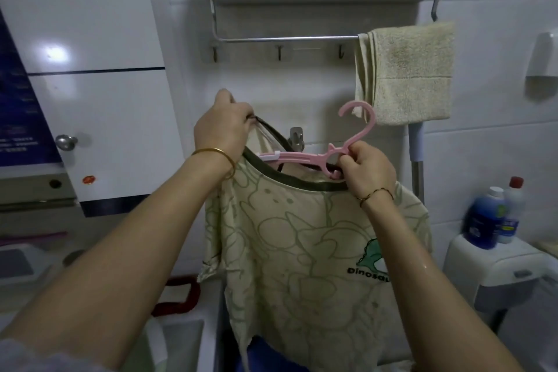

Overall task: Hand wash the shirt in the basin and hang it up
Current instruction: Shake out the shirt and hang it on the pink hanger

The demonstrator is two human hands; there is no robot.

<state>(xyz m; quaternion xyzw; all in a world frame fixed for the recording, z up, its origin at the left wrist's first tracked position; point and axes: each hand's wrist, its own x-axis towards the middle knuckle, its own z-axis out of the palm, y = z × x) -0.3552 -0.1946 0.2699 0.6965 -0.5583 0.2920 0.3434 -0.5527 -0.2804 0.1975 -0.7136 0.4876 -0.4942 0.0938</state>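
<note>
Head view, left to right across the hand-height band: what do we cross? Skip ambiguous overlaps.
cabinet knob → left hand, gripping the shirt collar → pink hanger → right hand, holding the hanger → blue bottle → red-capped bottle

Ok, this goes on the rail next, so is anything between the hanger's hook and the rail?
Nothing visible blocks it. The pink hanger, held by the right hand in the collar of the shirt, sits below the rail, bare at left and middle. The beige towel covers only the right end, above the hook; aim left.
</note>
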